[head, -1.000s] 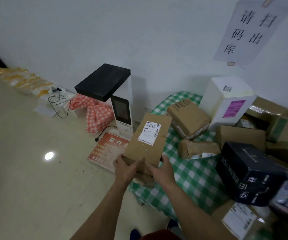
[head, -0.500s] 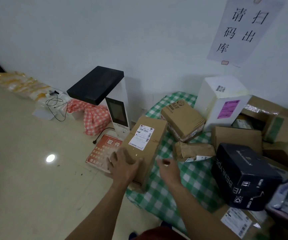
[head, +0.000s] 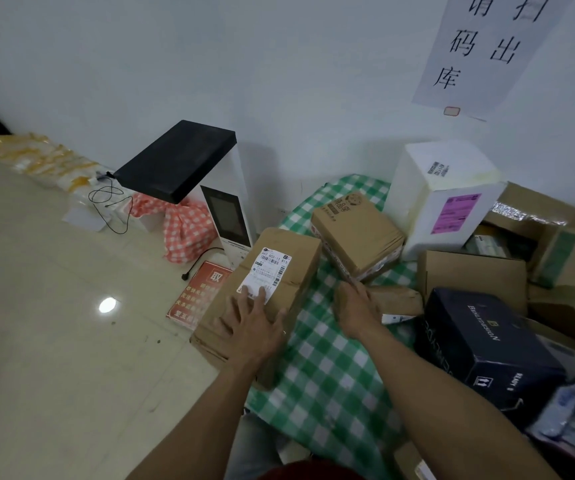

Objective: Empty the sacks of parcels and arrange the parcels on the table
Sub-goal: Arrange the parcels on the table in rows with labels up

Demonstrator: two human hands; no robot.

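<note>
A long brown cardboard parcel with a white shipping label lies flat on the left edge of the table with the green checked cloth. My left hand rests flat on its near end, fingers spread and straight. My right hand reaches over a small crumpled brown parcel in the middle of the table; its fingers are partly hidden, so I cannot tell whether it holds the parcel. Another brown box lies tilted behind.
A white foam box stands at the wall. A black box and several brown cartons crowd the right side. A white scanner stand with a black top, a red floor sign and a red checked bag stand left of the table.
The long parcel, held up in both hands a second ago, now lies flat on the table. My right hand left it and moved right to the small crumpled parcel.
</note>
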